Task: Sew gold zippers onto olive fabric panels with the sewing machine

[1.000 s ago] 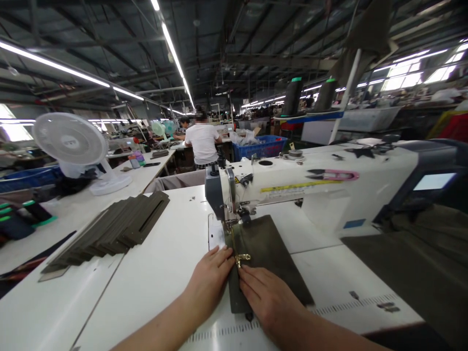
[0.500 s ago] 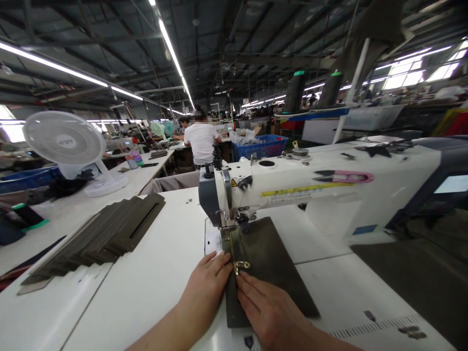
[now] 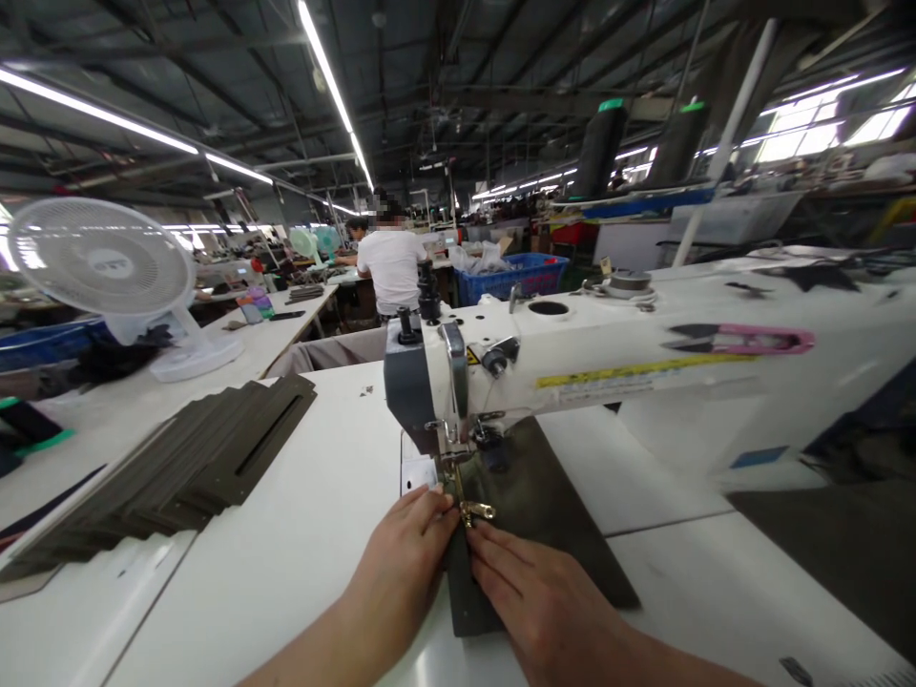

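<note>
A dark olive panel [image 3: 572, 534] lies under the presser foot [image 3: 452, 460] of a white sewing machine [image 3: 615, 334]. Along its left side runs a brass zipper, and the gold zipper pull [image 3: 481, 510] lies tipped to the right. My left hand [image 3: 405, 549] is closed at the panel's left edge, fingertips just left of the zipper and close to the foot. Right of the zipper, my right hand [image 3: 540, 592] presses on the panel, its fingers held together and their tips beside the pull. The undersides of both hands are hidden.
Overlapping dark slotted pieces [image 3: 186, 458] lie on the left of the table. Pink-handled thread snips [image 3: 744, 339] rest on the machine arm. A white fan [image 3: 107, 258] stands at left. More dark material [image 3: 837, 534] lies at right. Ahead, a person in white [image 3: 391, 267] sits near a blue basket [image 3: 511, 277].
The view has shifted slightly, so the machine appears larger and farther right. The zipper pull and panel sit slightly closer to the presser foot, with both hands still at the zipper.
</note>
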Available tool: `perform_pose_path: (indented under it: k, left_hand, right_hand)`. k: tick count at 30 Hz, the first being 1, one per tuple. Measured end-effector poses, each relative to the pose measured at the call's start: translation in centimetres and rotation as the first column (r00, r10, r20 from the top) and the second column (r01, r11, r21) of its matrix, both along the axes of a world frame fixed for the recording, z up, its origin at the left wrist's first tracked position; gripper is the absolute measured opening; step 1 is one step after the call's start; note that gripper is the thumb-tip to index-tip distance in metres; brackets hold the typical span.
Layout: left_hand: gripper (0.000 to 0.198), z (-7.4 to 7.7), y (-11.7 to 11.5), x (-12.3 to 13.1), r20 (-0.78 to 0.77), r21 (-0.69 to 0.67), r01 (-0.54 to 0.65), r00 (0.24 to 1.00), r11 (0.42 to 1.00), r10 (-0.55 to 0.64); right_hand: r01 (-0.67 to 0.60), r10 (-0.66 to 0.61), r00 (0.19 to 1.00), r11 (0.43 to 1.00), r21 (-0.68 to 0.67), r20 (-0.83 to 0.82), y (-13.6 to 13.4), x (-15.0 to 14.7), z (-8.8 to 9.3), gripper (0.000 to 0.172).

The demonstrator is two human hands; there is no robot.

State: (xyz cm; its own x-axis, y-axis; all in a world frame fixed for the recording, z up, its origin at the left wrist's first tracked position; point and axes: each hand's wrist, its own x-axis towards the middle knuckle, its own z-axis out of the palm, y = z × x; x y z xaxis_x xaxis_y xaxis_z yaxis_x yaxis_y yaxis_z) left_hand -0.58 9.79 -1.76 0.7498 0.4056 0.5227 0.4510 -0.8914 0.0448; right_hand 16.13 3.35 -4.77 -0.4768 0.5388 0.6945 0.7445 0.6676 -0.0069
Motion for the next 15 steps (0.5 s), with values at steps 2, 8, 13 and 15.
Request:
perform_pose_path:
  k: [2, 8, 13, 15]
  left_hand:
    - [0.025, -0.3, 0.2, 0.0, 0.002, 0.000, -0.006, 1.000, 1.000, 0.006]
    - [0.022, -0.6, 1.2, 0.4, 0.001, -0.071, -0.016, 1.000, 0.997, 0.016]
    - [0.024, -0.1, 1.6, 0.4, -0.015, -0.179, -0.037, 0.999, 0.983, 0.034]
    - [0.028, 0.3, 1.5, 0.3, -0.047, -0.205, -0.050, 0.998, 0.978, 0.041]
  right_hand:
    - [-0.013, 0.013, 1.000, 1.000, -0.027, 0.005, 0.4, 0.1, 0.2, 0.037]
    - [-0.040, 0.039, 0.999, 0.998, -0.054, -0.027, 1.7, 0.0, 0.4, 0.037]
    - [-0.054, 0.039, 0.994, 0.987, -0.149, -0.100, 1.4, 0.4, 1.3, 0.032]
    - [-0.091, 0.053, 0.986, 0.967, -0.240, -0.161, 0.9, 0.9, 2.2, 0.032]
